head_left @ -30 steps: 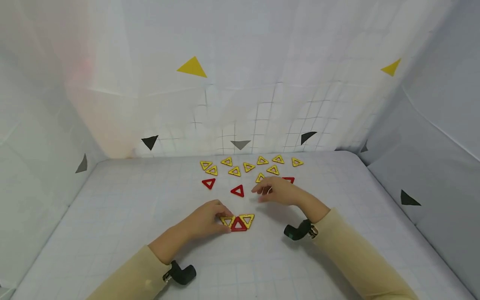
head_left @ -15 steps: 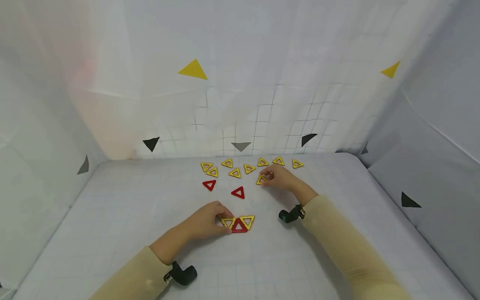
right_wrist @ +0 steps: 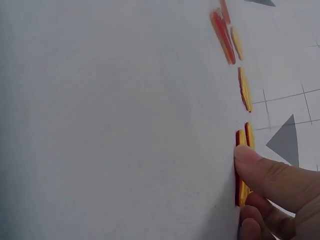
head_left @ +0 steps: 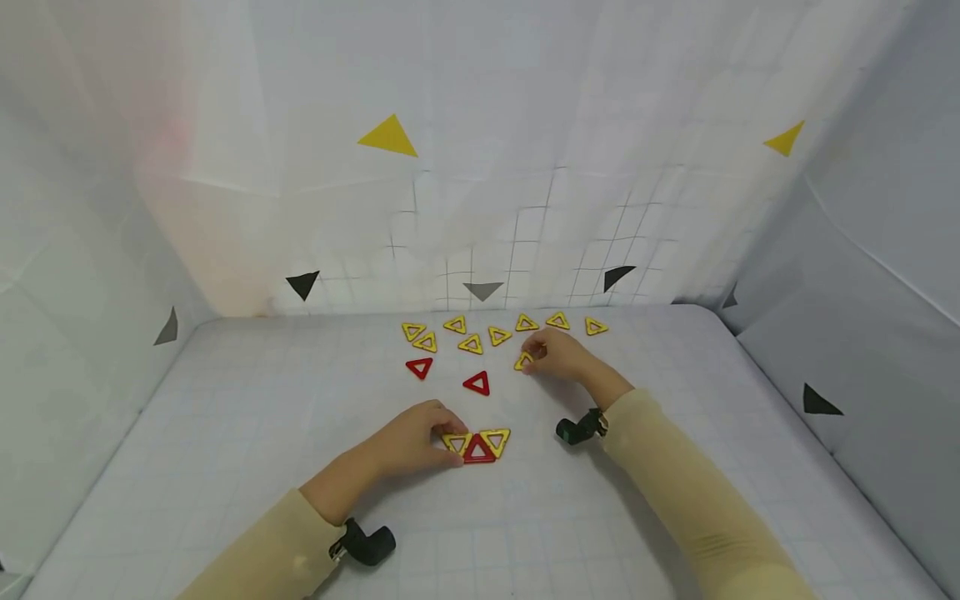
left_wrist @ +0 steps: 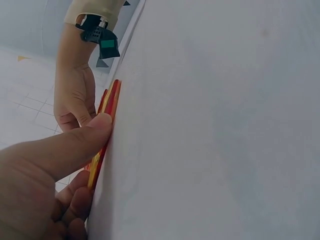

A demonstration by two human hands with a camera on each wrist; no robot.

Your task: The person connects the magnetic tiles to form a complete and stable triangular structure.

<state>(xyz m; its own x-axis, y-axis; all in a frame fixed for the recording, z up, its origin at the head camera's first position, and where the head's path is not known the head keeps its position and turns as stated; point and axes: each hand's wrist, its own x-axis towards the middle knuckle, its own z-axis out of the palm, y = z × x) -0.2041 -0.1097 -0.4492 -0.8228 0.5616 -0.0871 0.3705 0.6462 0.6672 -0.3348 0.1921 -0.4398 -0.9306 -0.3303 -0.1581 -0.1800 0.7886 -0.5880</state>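
Compared with the frame from one second earlier, the right hand [head_left: 558, 353] is farther back on the desk [head_left: 262, 375], and its fingers now meet the loose yellow triangle [head_left: 518, 364]. The left hand [head_left: 411, 443] is at practically the same position.

Right hand: the fingers grip the loose yellow triangle, just right of center and above mid-frame. In the right wrist view, the thumb presses the near edge and the other fingers curl behind. This edge hold suits a thin, flat piece. Whether the piece is clear of the desk cannot be told.

Left hand: the fingers pinch the left yellow triangle [head_left: 464, 445] at lower center of the frame. This piece is the left end of a strip, side against side with the red triangle [head_left: 478, 459]; the right yellow triangle [head_left: 495, 432] closes the other end. The alternating points let the sides meet flush. The hold at one end probably steadies the strip and leaves its right end accessible.

Loose red triangles [head_left: 486, 384] lie between the strip and the scattered yellow triangles [head_left: 491, 337] at upper center.

Pose: the left forearm enters from the lower left, thumb nearest the bottom of the frame. The right forearm enters from the lower right and reaches farther up the frame, fingers pointing left.
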